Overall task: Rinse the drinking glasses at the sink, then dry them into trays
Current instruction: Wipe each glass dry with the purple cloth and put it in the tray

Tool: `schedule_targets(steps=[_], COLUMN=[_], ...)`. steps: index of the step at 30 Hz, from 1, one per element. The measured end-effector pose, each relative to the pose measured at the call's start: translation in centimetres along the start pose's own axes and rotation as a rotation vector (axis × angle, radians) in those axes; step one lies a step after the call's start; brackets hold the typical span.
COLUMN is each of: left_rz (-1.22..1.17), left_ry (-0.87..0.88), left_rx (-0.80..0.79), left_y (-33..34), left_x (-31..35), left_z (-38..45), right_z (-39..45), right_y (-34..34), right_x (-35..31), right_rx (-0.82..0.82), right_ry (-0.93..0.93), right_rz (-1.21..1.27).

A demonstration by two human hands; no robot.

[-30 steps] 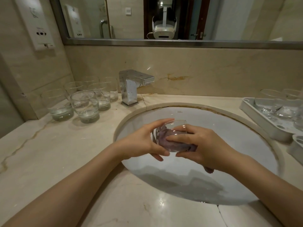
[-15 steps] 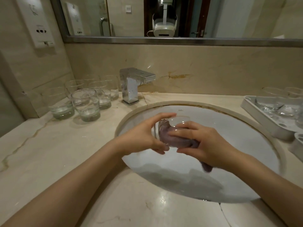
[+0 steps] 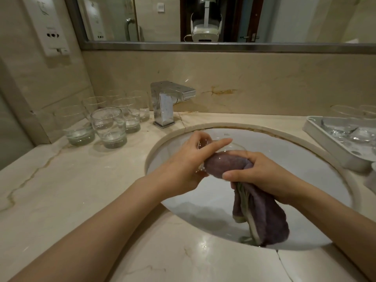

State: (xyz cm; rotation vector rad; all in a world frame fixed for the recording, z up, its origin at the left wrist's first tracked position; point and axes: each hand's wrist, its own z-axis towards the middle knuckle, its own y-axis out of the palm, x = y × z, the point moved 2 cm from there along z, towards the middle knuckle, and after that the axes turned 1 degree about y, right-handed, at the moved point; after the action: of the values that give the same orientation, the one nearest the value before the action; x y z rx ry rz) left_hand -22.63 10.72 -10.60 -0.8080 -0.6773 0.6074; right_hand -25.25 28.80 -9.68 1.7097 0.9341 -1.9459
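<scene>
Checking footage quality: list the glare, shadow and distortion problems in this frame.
Head view: wide-angle bending bows the mirror frame and counter edges; bright glare spots on the wet counter; soft hand shadows fall in the sink; the glass in the left hand is nearly invisible against the basin.

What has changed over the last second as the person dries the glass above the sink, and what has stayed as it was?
The right hand has drawn the purple cloth partly out of the glass, so a long tail now hangs into the basin. The left hand has turned the glass, its forefinger now lying straight across the rim. Unchanged: both hands keep their hold, and the glasses by the tap and the white tray stay put.
</scene>
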Motion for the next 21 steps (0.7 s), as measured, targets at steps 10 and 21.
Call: schedule_targets(steps=[10,21], left_rz=[-1.030,0.058], left_ry=[-0.548,0.029], left_rx=[-0.287,0.024], left_y=[0.1,0.3], left_x=[-0.4,0.1], left_z=[-0.2,0.1], right_z=[0.2,-0.2], right_y=[-1.6,-0.4], right_x=[2.1,-0.1], right_rx=[0.200,0.012], right_ry=[-0.670,-0.019], right_rz=[-1.352,0.045])
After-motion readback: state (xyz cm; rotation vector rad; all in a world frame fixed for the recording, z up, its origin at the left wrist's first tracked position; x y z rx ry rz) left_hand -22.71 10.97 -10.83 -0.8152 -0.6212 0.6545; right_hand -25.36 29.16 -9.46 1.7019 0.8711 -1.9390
